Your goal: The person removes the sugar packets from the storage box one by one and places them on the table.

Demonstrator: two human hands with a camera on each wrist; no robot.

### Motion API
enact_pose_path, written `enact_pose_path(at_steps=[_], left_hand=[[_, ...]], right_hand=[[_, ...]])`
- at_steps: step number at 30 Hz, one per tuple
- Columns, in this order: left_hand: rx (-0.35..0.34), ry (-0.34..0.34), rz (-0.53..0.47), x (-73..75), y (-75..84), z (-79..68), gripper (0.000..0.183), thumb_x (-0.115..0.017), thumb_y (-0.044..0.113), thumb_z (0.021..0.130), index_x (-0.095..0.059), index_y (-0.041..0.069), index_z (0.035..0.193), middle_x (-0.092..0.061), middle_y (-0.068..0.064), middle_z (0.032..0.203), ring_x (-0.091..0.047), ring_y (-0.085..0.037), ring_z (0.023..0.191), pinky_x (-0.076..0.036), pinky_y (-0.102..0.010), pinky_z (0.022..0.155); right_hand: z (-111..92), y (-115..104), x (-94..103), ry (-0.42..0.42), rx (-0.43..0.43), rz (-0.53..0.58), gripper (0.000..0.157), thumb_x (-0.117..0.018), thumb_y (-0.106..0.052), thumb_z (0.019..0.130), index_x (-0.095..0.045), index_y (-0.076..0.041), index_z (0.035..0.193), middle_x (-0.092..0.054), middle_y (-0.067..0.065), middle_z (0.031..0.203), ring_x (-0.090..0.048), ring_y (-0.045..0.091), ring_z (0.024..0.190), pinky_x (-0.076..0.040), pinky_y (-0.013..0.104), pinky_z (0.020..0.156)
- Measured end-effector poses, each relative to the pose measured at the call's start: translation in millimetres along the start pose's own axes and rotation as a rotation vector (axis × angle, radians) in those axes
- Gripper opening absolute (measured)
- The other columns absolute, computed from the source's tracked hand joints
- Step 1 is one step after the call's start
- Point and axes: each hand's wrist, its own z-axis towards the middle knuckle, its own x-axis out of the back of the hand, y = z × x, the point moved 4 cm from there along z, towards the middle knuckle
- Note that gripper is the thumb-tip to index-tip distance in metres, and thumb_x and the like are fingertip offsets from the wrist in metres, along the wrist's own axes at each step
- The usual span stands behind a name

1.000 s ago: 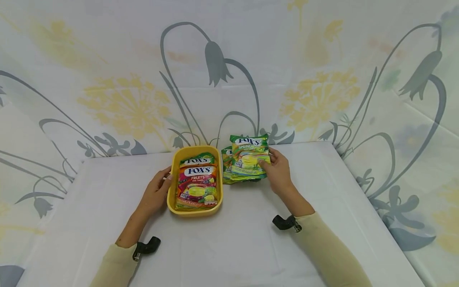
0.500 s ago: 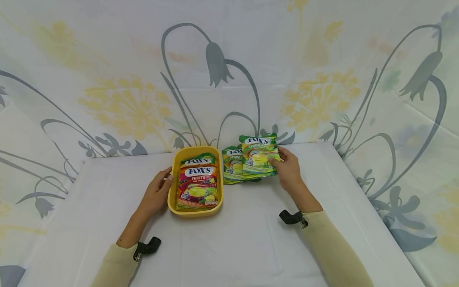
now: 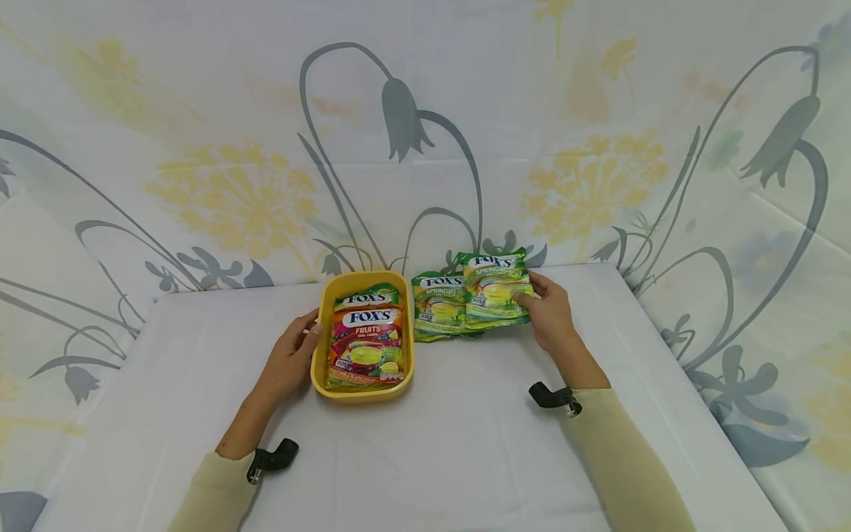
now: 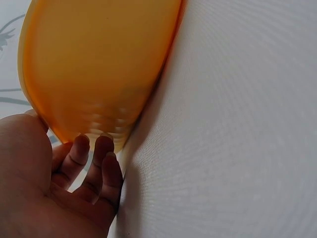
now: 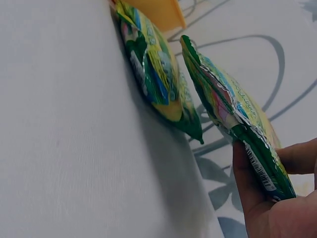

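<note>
A yellow plastic tray stands at the table's middle left, with Fox's candy packets inside; a red-orange Fruits packet lies on top of a green one. My left hand holds the tray's left side, its fingertips against the outer wall in the left wrist view. Between thumb and fingers, my right hand pinches a green Spring Tea candy packet, tilted and raised off the table in the right wrist view. Just right of the tray, more green packets lie overlapped, partly covered by the held one.
White cloth covers the table. Behind it rises a flower-printed curtain, close to the packets. Black camera mounts sit at both sleeve cuffs.
My right hand has carried the held green packet to the right, uncovering more of the green packets beneath. The left hand and tray have stayed put.
</note>
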Motion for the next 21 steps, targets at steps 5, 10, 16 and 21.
enact_pose_path(at_steps=[5,10,16,21], left_hand=[[-0.018,0.002,-0.015,-0.4,0.3,-0.1,0.055,-0.038,0.047,0.107,-0.036,0.021,0.156,-0.053,-0.009,0.130,-0.053,-0.023,0.100,-0.049,-0.027,0.077],[-0.026,0.001,-0.025,-0.2,0.6,-0.5,0.054,-0.039,0.044,0.107,-0.036,0.019,0.155,-0.053,-0.009,0.129,-0.053,-0.023,0.098,-0.049,-0.025,0.074],[-0.021,0.000,-0.016,-0.4,0.1,-0.1,0.055,-0.039,0.046,0.107,-0.036,0.020,0.156,-0.053,-0.009,0.130,-0.052,-0.023,0.099,-0.049,-0.024,0.076],[-0.021,0.000,-0.012,-0.7,-0.2,0.0,0.055,-0.039,0.046,0.107,-0.035,0.021,0.156,-0.053,-0.009,0.130,-0.052,-0.023,0.099,-0.048,-0.024,0.076]], right_hand=[[4,5,9.6,-0.009,-0.010,-0.015,0.063,-0.059,-0.001,0.098,-0.032,-0.001,0.155,-0.042,0.022,0.147,-0.058,0.012,0.106,-0.053,0.018,0.081],[7,9,17.4,-0.016,-0.020,-0.016,0.064,-0.058,-0.001,0.098,-0.029,0.000,0.155,-0.040,0.023,0.149,-0.056,0.014,0.111,-0.052,0.018,0.081],[11,12,25.7,-0.003,-0.036,-0.007,0.065,-0.059,0.000,0.097,-0.030,0.000,0.155,-0.041,0.023,0.149,-0.055,0.016,0.113,-0.052,0.017,0.081],[13,16,32.7,0.001,-0.054,-0.027,0.064,-0.059,-0.002,0.098,-0.030,-0.001,0.155,-0.042,0.022,0.148,-0.056,0.015,0.111,-0.052,0.017,0.081]])
